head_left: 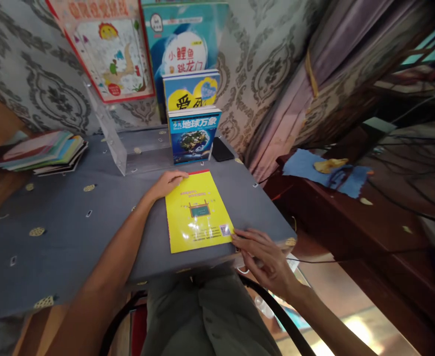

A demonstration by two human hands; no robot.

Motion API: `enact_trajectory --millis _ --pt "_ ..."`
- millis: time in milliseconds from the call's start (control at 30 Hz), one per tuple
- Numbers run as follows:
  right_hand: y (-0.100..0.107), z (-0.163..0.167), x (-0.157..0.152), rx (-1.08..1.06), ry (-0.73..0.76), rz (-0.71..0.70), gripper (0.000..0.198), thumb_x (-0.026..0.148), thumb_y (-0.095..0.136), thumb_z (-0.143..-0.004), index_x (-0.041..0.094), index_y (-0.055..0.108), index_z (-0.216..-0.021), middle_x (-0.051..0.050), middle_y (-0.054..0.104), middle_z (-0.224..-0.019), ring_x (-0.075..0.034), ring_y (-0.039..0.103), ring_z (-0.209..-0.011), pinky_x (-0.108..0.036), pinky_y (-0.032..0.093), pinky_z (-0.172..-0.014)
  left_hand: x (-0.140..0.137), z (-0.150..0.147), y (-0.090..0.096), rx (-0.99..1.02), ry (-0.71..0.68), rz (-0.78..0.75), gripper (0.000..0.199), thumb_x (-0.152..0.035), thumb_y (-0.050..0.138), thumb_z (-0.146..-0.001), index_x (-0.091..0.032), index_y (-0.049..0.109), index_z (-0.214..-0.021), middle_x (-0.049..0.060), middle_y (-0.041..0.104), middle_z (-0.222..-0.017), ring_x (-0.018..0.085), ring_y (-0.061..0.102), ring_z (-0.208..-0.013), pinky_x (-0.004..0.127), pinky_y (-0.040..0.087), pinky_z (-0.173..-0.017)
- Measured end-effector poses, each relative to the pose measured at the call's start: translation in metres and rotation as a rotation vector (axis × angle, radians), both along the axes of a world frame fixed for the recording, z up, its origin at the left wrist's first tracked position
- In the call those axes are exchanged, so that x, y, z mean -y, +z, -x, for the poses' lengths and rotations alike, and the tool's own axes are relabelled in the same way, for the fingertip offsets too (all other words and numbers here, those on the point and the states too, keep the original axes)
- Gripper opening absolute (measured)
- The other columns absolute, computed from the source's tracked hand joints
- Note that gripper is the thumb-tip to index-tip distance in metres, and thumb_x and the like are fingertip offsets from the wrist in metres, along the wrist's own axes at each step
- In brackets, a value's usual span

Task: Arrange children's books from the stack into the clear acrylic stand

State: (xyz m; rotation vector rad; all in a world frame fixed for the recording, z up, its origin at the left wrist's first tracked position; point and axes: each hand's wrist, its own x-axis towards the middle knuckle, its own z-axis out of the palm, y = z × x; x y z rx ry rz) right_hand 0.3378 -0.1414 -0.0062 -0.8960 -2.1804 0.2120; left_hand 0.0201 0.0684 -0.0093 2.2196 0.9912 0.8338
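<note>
A yellow book (198, 212) lies flat on the dark grey cloth-covered table (106, 232), its cover showing a small green board picture and a code square. My left hand (169, 184) rests at the book's far left corner, fingers stretched along the red-edged top. At the near right corner, the fingertips of my right hand (264, 254) touch the book's edge; its fingers are extended and slightly bent, and the thumb hangs by the table edge. Neither hand is wrapped round the book.
A clear stand (109, 133) behind the book holds upright books, with a blue globe book (194, 138) in front. A black phone (222, 150) lies right of it. Stacked books (46, 153) are at left. A dark red bench with a blue cloth (310, 170) stands right.
</note>
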Motion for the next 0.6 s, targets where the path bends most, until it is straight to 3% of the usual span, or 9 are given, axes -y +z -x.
enact_trajectory --millis 100,167,267,367,467,600 --pt "0.011 0.017 -0.01 0.005 0.027 -0.012 0.039 0.01 0.057 -0.091 0.026 0.065 -0.125 -0.005 0.078 -0.105 -0.024 0.073 -0.102 -0.047 0.056 -0.094 -0.001 0.008 -0.004 0.038 0.05 0.026 0.032 -0.021 0.047 -0.091 -0.016 0.075 -0.107 0.009 0.075 -0.115 0.021 0.069 -0.107 0.036 0.052 -0.097" --pt "0.018 0.041 -0.021 0.031 0.106 0.008 0.035 0.013 0.056 -0.093 0.024 0.064 -0.126 -0.007 0.077 -0.109 -0.024 0.07 -0.107 -0.046 0.056 -0.095 0.0 0.007 -0.006 0.039 0.057 0.027 0.032 -0.02 0.048 -0.091 -0.016 0.075 -0.107 0.009 0.076 -0.115 0.021 0.069 -0.107 0.035 0.051 -0.097" --pt "0.021 0.087 -0.037 0.174 0.243 0.072 0.04 0.021 0.052 -0.098 0.021 0.058 -0.137 -0.011 0.068 -0.132 -0.025 0.06 -0.128 -0.048 0.051 -0.106 0.002 0.003 -0.007 0.043 0.055 0.019 0.032 -0.019 0.048 -0.091 -0.017 0.076 -0.106 0.008 0.076 -0.115 0.021 0.069 -0.107 0.035 0.05 -0.099" --pt "0.018 0.124 -0.045 0.308 0.257 0.145 0.049 0.029 0.052 -0.099 0.016 0.049 -0.146 -0.016 0.057 -0.145 -0.027 0.049 -0.14 -0.051 0.043 -0.114 0.002 0.001 -0.007 0.047 0.065 0.01 0.032 -0.018 0.047 -0.091 -0.018 0.076 -0.105 0.008 0.076 -0.115 0.02 0.069 -0.107 0.034 0.05 -0.098" --pt "0.013 0.135 -0.04 0.35 0.274 0.168 0.047 0.029 0.053 -0.1 0.012 0.052 -0.143 -0.017 0.058 -0.144 -0.027 0.047 -0.142 -0.053 0.04 -0.117 0.002 0.002 -0.007 0.04 0.073 0.006 0.032 -0.019 0.047 -0.091 -0.018 0.076 -0.105 0.008 0.076 -0.115 0.02 0.069 -0.106 0.034 0.051 -0.098" --pt "0.009 0.126 -0.019 0.301 0.315 0.162 0.037 0.026 0.05 -0.1 0.022 0.059 -0.136 -0.007 0.065 -0.137 -0.022 0.05 -0.139 -0.05 0.04 -0.118 0.002 0.002 -0.008 0.023 0.084 0.011 0.032 -0.019 0.047 -0.091 -0.019 0.076 -0.105 0.007 0.076 -0.116 0.02 0.07 -0.106 0.034 0.052 -0.096"
